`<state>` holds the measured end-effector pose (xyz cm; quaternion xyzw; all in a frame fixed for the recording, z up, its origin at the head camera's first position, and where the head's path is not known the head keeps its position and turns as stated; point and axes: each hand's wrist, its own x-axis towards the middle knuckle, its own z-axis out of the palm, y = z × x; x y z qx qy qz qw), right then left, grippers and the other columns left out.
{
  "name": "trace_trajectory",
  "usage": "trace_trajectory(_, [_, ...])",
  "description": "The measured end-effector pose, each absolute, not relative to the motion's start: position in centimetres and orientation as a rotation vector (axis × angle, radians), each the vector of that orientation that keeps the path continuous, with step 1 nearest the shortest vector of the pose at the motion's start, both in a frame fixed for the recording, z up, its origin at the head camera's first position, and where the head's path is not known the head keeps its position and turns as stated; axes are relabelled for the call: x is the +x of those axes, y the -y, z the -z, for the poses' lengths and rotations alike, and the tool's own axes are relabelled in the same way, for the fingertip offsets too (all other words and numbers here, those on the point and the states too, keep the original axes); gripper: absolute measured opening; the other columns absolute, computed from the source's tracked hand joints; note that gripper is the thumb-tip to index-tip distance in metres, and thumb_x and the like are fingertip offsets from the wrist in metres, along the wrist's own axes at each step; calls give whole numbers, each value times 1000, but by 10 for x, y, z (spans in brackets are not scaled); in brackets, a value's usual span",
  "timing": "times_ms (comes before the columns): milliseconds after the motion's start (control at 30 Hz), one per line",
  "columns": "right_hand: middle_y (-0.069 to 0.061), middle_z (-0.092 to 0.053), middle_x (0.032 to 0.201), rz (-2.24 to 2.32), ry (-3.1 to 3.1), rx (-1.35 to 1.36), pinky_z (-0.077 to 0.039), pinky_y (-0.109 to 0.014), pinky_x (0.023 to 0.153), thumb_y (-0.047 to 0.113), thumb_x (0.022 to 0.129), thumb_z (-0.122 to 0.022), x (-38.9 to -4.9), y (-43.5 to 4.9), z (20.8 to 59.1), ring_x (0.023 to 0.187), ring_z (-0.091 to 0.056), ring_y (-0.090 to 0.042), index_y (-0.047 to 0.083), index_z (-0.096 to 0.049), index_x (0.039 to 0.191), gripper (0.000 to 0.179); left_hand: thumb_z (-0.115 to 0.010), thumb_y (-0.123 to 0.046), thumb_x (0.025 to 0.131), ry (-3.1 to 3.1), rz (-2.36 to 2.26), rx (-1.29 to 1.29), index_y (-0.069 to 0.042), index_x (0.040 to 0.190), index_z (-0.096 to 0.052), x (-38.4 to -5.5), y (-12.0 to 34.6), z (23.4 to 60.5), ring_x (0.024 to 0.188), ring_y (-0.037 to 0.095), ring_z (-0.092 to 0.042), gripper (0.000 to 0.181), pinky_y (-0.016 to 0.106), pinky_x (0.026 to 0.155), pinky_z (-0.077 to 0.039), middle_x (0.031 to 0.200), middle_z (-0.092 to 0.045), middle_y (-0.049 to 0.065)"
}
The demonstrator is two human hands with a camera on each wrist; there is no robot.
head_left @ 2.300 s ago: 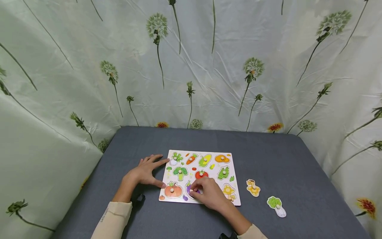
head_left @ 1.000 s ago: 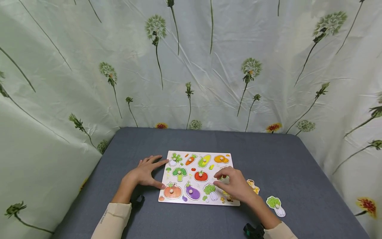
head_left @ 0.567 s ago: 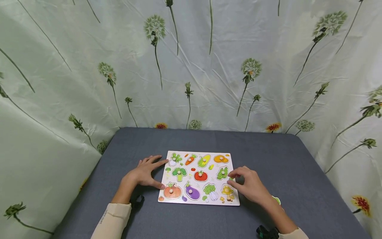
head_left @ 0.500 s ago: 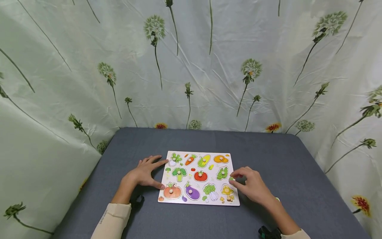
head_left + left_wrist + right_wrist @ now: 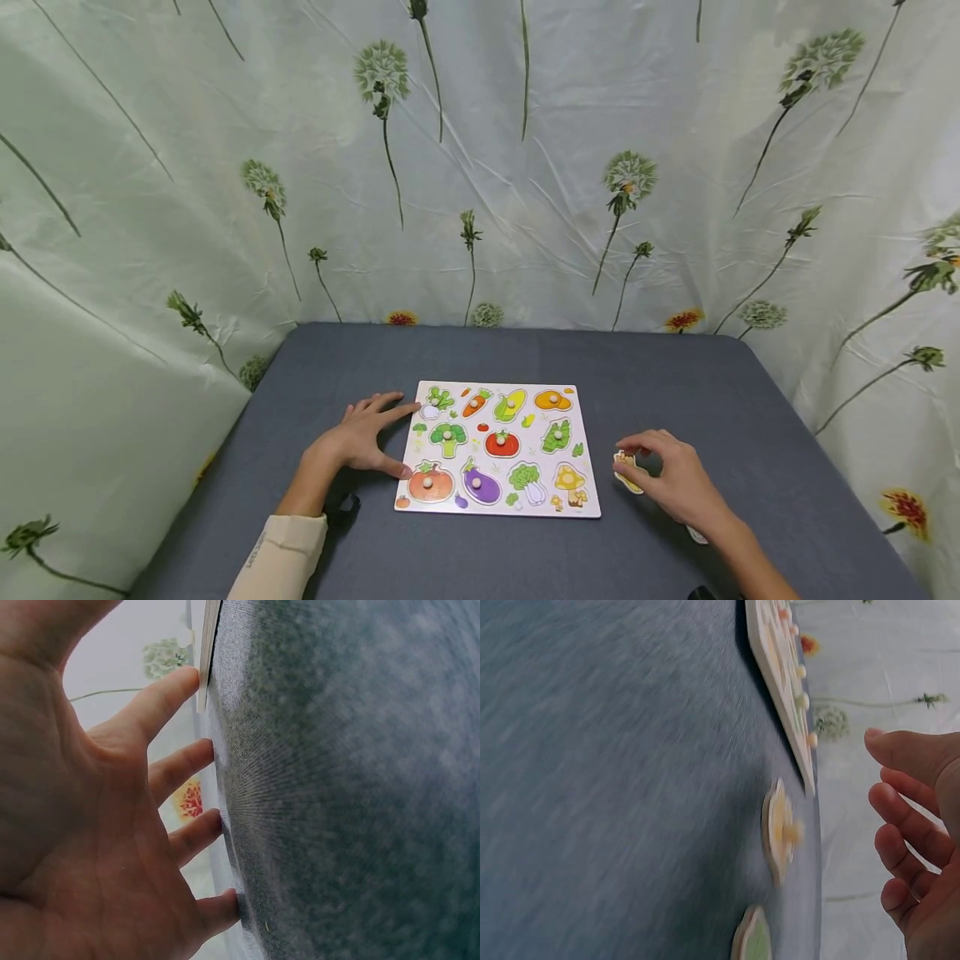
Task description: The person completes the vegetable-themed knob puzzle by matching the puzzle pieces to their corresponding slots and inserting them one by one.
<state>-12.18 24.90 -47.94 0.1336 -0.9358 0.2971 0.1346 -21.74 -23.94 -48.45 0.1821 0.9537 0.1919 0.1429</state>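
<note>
A white wooden knob puzzle board (image 5: 534, 435) with vegetable pictures lies on the table. My left hand (image 5: 358, 437) is spread at its left side, thumb and index fingertip against the edge. Right of the board lies a yellow mushroom-shaped puzzle piece (image 5: 628, 482), its knob pointing up in the right wrist view. My right hand (image 5: 675, 481) hovers over this piece, thumb and fingers parted and bent, nothing between them. A bok choy piece (image 5: 754, 939) lies nearer me, mostly hidden under the right forearm in the head view.
Knobbed pieces such as the eggplant (image 5: 486, 490) and tomato (image 5: 502, 450) sit in the board. The bok choy (image 5: 528, 479) and mushroom (image 5: 570, 477) pictures on it bear no knobs. A grey cloth covers the table (image 5: 360, 358); a flowered curtain (image 5: 480, 150) hangs behind.
My right hand, at the eggplant's knob in the oldest frame, has moved right across the board to above the mushroom piece. The left hand stays at the board's edge.
</note>
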Motion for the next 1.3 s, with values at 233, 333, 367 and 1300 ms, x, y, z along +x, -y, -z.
trace_trajectory(233, [11, -70, 89, -791, 2682, 327, -50, -31, 68, 25, 79, -91, -109, -272, 486, 80, -59, -9, 21, -78, 100, 25, -89, -64, 63, -2752, -554, 537, -30, 159, -42, -218, 240, 486, 153, 52, -19, 112, 80, 115, -11, 168, -28, 13])
trace_trajectory(333, [12, -70, 89, -775, 2687, 300, -51, -30, 68, 25, 77, -92, -103, -282, 490, 80, -59, -6, 21, -79, 100, 27, -89, -65, 63, -2753, -553, 536, -30, 159, -42, -218, 240, 487, 153, 52, -19, 112, 80, 115, -11, 168, -28, 13])
trace_trajectory(367, [12, -70, 89, -767, 2693, 290, -51, -29, 68, 25, 76, -92, -101, -285, 491, 80, -59, -5, 21, -79, 100, 27, -89, -65, 63, -2753, -554, 536, -30, 159, -42, -218, 240, 488, 153, 52, -19, 112, 80, 115, -11, 168, -28, 13])
trace_trajectory(1300, [21, -64, 82, -807, 2857, 195, -48, -23, 65, 28, 75, -92, -68, -328, 506, 73, -54, 7, 30, -76, 88, 20, -90, -65, 63, -2747, -564, 528, -29, 159, -42, -219, 241, 486, 153, 52, -19, 113, 80, 115, -11, 168, -29, 14])
